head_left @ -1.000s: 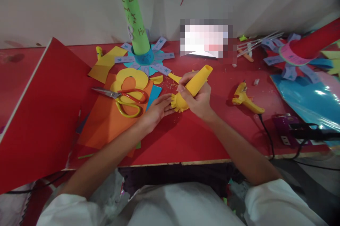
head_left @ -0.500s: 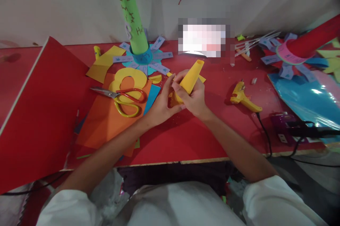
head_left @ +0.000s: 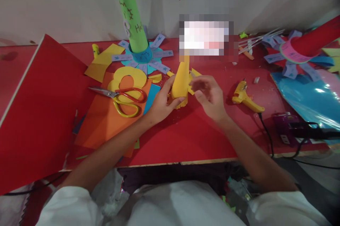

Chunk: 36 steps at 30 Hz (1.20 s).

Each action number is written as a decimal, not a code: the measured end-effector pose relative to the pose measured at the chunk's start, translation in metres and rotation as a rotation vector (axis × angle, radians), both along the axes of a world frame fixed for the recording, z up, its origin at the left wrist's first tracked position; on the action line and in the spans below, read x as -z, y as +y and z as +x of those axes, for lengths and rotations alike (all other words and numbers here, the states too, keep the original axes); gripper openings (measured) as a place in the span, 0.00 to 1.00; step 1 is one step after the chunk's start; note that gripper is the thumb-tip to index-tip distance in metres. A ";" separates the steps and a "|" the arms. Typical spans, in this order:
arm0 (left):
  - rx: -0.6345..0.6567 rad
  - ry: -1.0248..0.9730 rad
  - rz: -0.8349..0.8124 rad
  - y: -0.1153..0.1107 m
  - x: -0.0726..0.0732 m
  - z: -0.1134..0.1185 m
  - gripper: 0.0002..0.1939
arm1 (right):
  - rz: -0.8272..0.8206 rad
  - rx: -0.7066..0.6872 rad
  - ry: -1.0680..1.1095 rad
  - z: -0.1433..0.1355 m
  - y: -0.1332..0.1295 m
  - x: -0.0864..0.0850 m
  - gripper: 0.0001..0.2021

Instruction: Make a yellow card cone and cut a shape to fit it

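A yellow paper cone stands nearly upright, its narrow end up and its fringed wide end low. My left hand is wrapped round its lower part. Just right of the cone, my right hand is off the paper, fingers curled and partly apart; nothing shows in it. Behind that hand lies a yellow paper piece. Scissors with red and yellow handles rest on a yellow paper ring and orange sheets to the left.
A green tube stands on a blue paper flower. On the right are a yellow glue gun with its cable, a purple power socket, a blue sheet and a red tube. A red board stands at the left.
My right hand has let go of the cone and moved right. The cone has turned from leaning right to nearly upright, still in my left hand.
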State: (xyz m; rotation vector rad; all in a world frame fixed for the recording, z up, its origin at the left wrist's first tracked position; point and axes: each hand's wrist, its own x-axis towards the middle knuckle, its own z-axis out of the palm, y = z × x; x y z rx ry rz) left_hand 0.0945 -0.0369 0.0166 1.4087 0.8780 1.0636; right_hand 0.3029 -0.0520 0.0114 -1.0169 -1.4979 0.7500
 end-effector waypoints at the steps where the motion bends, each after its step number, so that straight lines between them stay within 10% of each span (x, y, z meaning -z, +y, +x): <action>1: 0.001 0.033 0.024 0.001 0.002 -0.001 0.30 | -0.056 0.039 -0.010 0.008 -0.006 0.003 0.16; 7: 0.011 0.095 -0.009 0.001 0.013 -0.001 0.29 | -0.387 -0.048 -0.063 0.032 -0.018 0.024 0.18; 18: 0.030 0.131 0.074 0.002 0.008 -0.001 0.25 | 0.098 -0.208 0.091 -0.010 0.011 -0.020 0.46; 25: 0.049 0.092 0.013 0.001 0.004 -0.007 0.25 | 0.106 -0.200 0.159 -0.050 0.038 -0.051 0.20; 36: -0.174 -0.075 -0.119 0.018 0.004 -0.020 0.17 | 0.040 -0.169 0.027 -0.060 0.041 -0.034 0.26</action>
